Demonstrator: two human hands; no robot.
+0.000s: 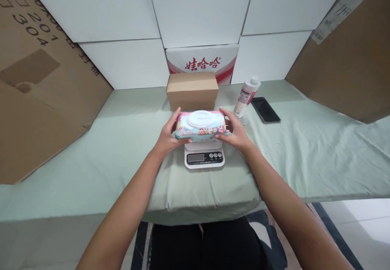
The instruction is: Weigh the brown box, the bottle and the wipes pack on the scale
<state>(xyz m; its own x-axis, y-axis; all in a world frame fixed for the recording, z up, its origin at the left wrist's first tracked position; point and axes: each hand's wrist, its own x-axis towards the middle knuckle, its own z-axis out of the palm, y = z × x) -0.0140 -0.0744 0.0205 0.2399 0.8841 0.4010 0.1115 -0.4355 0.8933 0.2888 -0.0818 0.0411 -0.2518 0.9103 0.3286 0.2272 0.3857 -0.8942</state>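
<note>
fingers (176, 116) of both hands are closed about the pack (211, 123), gripping it from its two short ends. the left hand (168, 135) has the left end and the right hand (236, 132) the right end, so neither is nearer: both are in contact. each thumb lies low along the near side, and each index finger reaches forward to a far corner; the other fingers are mostly hidden behind the ends.

the pack thus lies directly between the hands, its long axis running left to right, square across the person's front. its oval lid (200, 118) faces up.

straight below the pack in the view is the scale (204, 165). its display (196, 158) and buttons stand out on the near side, towards the person, while the pack covers most of its far part. the pack is wider than the scale and sits about centred over it from left to right. whether it rests on the scale or is held just above, i cannot tell.

beyond the pack, just behind it, stands the brown box (192, 93), its long side also left to right. the bottle (246, 96) stands near the right hand, with the phone (265, 110) flat beside it, farther right.
</note>
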